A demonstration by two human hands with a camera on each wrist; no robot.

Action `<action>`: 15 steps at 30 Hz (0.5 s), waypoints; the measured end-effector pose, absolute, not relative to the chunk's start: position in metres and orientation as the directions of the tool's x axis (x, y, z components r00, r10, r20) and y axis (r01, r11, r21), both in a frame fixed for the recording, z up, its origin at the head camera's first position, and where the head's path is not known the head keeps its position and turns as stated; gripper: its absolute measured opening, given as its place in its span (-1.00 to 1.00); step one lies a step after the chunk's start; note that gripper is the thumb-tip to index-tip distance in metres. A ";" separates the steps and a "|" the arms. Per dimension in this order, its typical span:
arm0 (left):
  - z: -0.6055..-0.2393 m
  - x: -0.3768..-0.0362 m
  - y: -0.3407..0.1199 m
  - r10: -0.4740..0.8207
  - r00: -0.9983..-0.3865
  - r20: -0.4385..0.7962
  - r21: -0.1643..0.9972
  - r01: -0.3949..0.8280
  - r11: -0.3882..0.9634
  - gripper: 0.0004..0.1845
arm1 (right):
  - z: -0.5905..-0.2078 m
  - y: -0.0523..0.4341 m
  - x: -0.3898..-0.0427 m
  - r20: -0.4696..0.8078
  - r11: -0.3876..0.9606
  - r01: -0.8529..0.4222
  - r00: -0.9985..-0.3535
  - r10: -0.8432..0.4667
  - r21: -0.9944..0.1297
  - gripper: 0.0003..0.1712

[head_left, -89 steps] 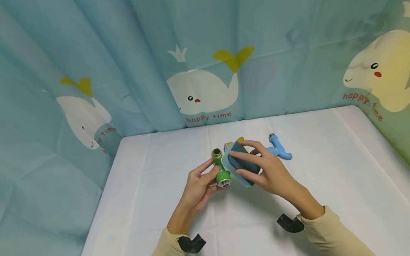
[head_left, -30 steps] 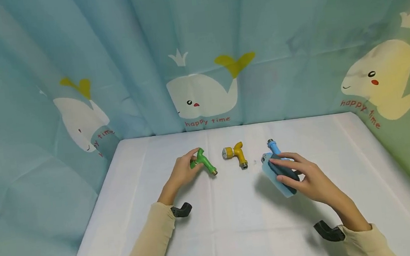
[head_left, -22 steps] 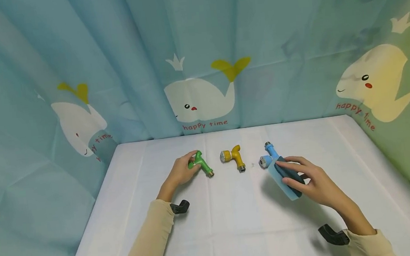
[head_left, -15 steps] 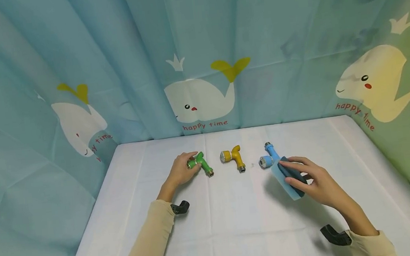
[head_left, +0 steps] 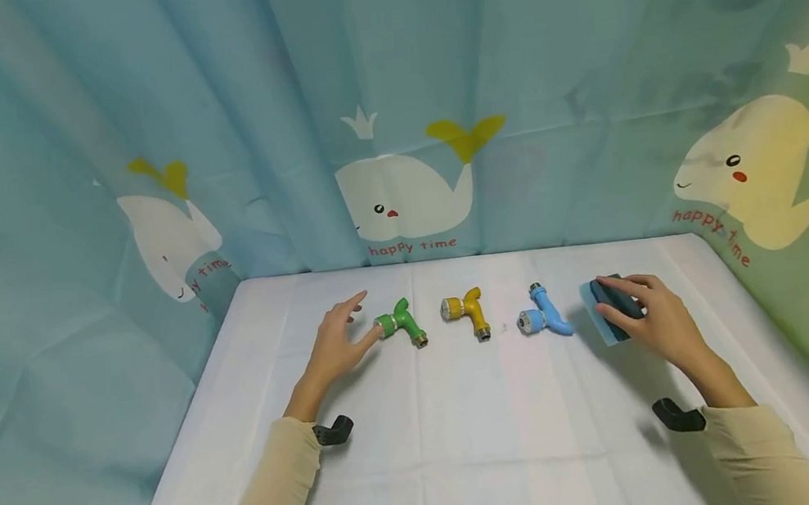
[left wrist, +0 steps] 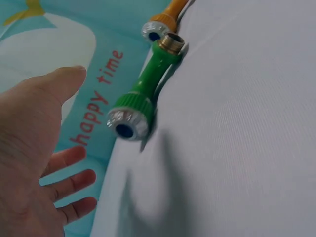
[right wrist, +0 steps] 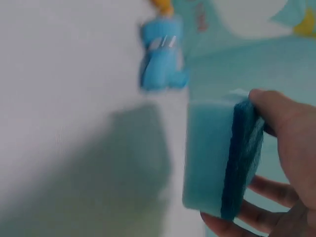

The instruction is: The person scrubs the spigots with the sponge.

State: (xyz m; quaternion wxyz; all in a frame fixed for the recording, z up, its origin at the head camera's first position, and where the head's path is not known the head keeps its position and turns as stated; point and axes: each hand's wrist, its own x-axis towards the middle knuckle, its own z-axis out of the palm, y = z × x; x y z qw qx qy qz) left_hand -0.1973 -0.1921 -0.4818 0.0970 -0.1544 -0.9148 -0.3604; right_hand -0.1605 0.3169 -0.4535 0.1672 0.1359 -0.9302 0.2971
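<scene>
— What's nearest us?

— The left hand [head_left: 333,344], fingers spread and holding nothing, just beside the green tap [head_left: 400,324] lying on the white table [head_left: 469,443].

— And the right hand [head_left: 651,315]?

— It grips the blue sponge [head_left: 610,306] at the row's right end.

— Between them?

— A yellow tap [head_left: 466,310], then a blue tap [head_left: 546,316] — whale curtain [head_left: 391,122] behind.
</scene>
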 end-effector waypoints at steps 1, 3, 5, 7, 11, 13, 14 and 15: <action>-0.481 -0.194 -0.195 0.206 -0.931 0.301 0.627 0.356 0.693 -0.25 | -0.457 0.323 -0.166 0.362 0.811 -0.319 -0.921 -0.143 -0.490 -0.42; -0.481 -0.189 -0.199 0.204 -0.924 0.324 0.619 0.370 0.693 -0.26 | -0.463 0.333 -0.174 0.291 0.852 -0.250 -0.949 -0.122 -0.459 -0.40; -0.481 -0.185 -0.201 0.210 -0.916 0.341 0.618 0.387 0.684 -0.26 | -0.468 0.343 -0.180 0.233 0.883 -0.196 -0.967 -0.102 -0.427 -0.37; -0.482 -0.181 -0.203 0.215 -0.911 0.351 0.620 0.398 0.676 -0.27 | -0.473 0.351 -0.184 0.196 0.900 -0.159 -0.977 -0.084 -0.407 -0.36; -0.484 -0.177 -0.205 0.216 -0.902 0.373 0.623 0.416 0.662 -0.28 | -0.481 0.360 -0.189 0.162 0.915 -0.100 -0.986 -0.038 -0.392 -0.33; -0.485 -0.177 -0.205 0.216 -0.898 0.384 0.619 0.424 0.661 -0.28 | -0.483 0.361 -0.190 0.152 0.920 -0.076 -0.988 -0.018 -0.385 -0.31; -0.485 -0.177 -0.205 0.217 -0.896 0.388 0.618 0.428 0.659 -0.28 | -0.484 0.361 -0.191 0.151 0.922 -0.068 -0.989 -0.010 -0.381 -0.31; -0.485 -0.178 -0.204 0.219 -0.895 0.388 0.618 0.429 0.659 -0.28 | -0.485 0.362 -0.191 0.151 0.924 -0.061 -0.989 -0.004 -0.376 -0.30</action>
